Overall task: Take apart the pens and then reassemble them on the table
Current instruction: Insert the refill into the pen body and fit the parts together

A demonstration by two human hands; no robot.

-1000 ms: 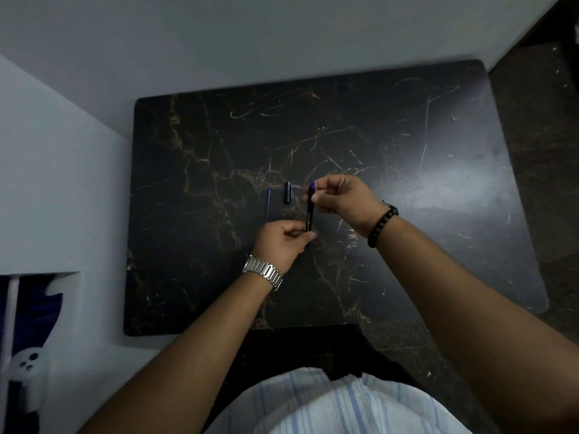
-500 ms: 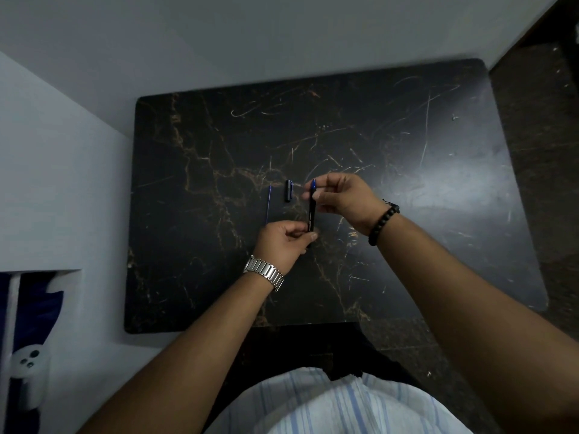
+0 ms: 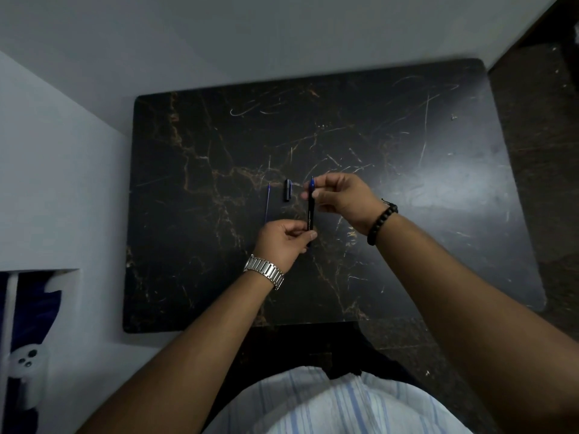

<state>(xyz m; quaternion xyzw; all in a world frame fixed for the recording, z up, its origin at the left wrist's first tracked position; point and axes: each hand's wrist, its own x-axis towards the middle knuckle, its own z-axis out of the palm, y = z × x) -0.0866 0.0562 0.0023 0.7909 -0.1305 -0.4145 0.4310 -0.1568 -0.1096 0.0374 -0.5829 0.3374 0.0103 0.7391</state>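
From my seat, furthest left on the dark marble-patterned table top (image 3: pixel 194 261) lies a thin blue ink refill (image 3: pixel 267 203), its long axis running away from me, toward the far edge. Just right of it rests a short black pen cap (image 3: pixel 287 190), lying along the same line; the two are apart and neither is touched. Next comes my left hand (image 3: pixel 282 242), fingers closed narrowly around the near end of the slim black pen barrel with a blue tip section (image 3: pixel 310 208). That barrel is held above the table, its axis also pointing away from me, near end low, blue end far. My right hand (image 3: pixel 340 195), rightmost, pinches the blue far end between thumb and fingertips. So the pen spans straight between both hands, left at the near end, right at the far end. I judge the coming move to be a twist or pull along that axis; the right hand sits on the part that should come off. The refill is nearer my left hand.
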